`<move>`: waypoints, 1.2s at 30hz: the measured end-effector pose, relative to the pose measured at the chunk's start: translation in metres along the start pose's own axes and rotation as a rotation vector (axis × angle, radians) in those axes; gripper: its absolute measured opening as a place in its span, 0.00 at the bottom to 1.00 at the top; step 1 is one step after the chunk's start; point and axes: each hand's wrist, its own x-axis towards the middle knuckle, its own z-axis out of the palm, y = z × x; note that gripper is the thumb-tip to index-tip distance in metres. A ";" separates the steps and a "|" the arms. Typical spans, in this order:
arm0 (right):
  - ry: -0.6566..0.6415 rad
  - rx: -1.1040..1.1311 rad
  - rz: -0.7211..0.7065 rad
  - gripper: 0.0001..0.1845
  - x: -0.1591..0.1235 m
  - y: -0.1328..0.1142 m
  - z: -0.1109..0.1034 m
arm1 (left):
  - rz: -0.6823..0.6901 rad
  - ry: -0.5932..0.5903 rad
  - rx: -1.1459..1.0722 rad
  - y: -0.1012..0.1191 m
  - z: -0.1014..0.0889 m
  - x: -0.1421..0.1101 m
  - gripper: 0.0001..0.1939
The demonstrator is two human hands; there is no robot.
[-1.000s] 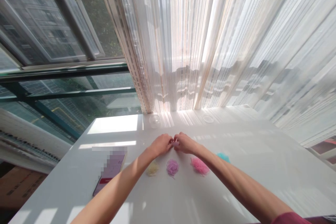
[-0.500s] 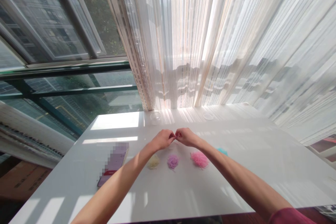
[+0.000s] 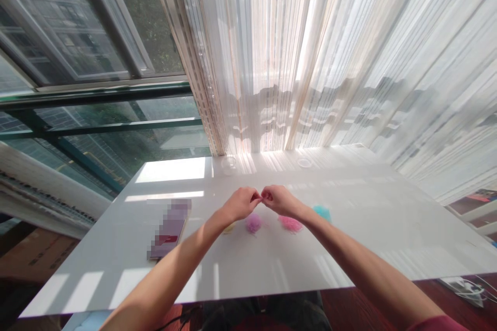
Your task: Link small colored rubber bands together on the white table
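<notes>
My left hand (image 3: 244, 201) and my right hand (image 3: 277, 198) meet fingertip to fingertip above the white table (image 3: 248, 274). Both are closed in a pinch, and whatever lies between the fingers is too small to make out. Just below them on the tabletop is a purple pile of thin strands (image 3: 253, 223). A pink pile of strands (image 3: 290, 223) lies beside my right wrist. My left wrist partly covers a pale yellow pile (image 3: 228, 228). Beyond my right forearm shows a turquoise pile (image 3: 322, 212).
Left of my arm lies a purple, partly blurred-out flat object (image 3: 171, 230). Two clear round dishes (image 3: 229, 164) stand near the far edge, under a sheer striped curtain (image 3: 264, 62). White cables (image 3: 466, 289) lie below the table at right.
The view has tipped so that more of the table's near edge and floor shows. My hands stay pinched together, with the wrists now covering more of the yellow pile and less of the turquoise one.
</notes>
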 end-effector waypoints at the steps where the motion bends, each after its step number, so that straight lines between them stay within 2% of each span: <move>1: 0.003 0.009 -0.003 0.08 -0.001 0.000 -0.001 | -0.003 -0.002 0.002 0.001 0.000 0.000 0.12; 4: 0.007 0.037 -0.027 0.08 -0.013 0.002 -0.003 | -0.008 -0.002 -0.005 0.010 0.000 -0.011 0.12; 7: 0.014 0.060 -0.045 0.06 -0.043 0.003 0.008 | -0.021 -0.010 -0.020 0.022 0.011 -0.041 0.11; 11: 0.011 0.081 -0.038 0.06 -0.090 0.005 0.049 | -0.074 -0.046 -0.022 0.031 0.049 -0.086 0.09; 15: -0.007 0.153 -0.018 0.10 -0.114 0.008 0.084 | -0.129 -0.066 -0.017 0.026 0.084 -0.112 0.10; 17: -0.024 0.200 -0.023 0.09 -0.117 0.010 0.087 | -0.124 -0.053 -0.035 0.021 0.091 -0.117 0.10; 20: -0.073 0.255 -0.038 0.09 -0.116 0.015 0.078 | -0.114 -0.032 -0.082 0.016 0.083 -0.119 0.06; 23: -0.051 0.241 -0.027 0.11 -0.109 0.020 0.064 | -0.134 -0.035 -0.071 0.011 0.060 -0.115 0.07; 25: -0.011 0.154 -0.005 0.10 -0.099 0.023 0.059 | -0.124 -0.029 -0.022 0.005 0.041 -0.104 0.09; 29: 0.025 -0.015 0.057 0.06 -0.072 0.026 0.061 | -0.047 -0.020 0.098 -0.015 0.013 -0.060 0.12; 31: 0.027 -0.055 0.071 0.04 -0.060 0.026 0.066 | -0.009 -0.052 0.117 -0.027 0.008 -0.036 0.12; 33: 0.026 -0.088 0.072 0.08 -0.052 0.025 0.070 | 0.039 -0.098 0.130 -0.036 0.007 -0.016 0.10; 36: 0.034 -0.118 0.062 0.11 -0.048 0.023 0.072 | 0.093 -0.139 0.146 -0.043 0.009 -0.002 0.09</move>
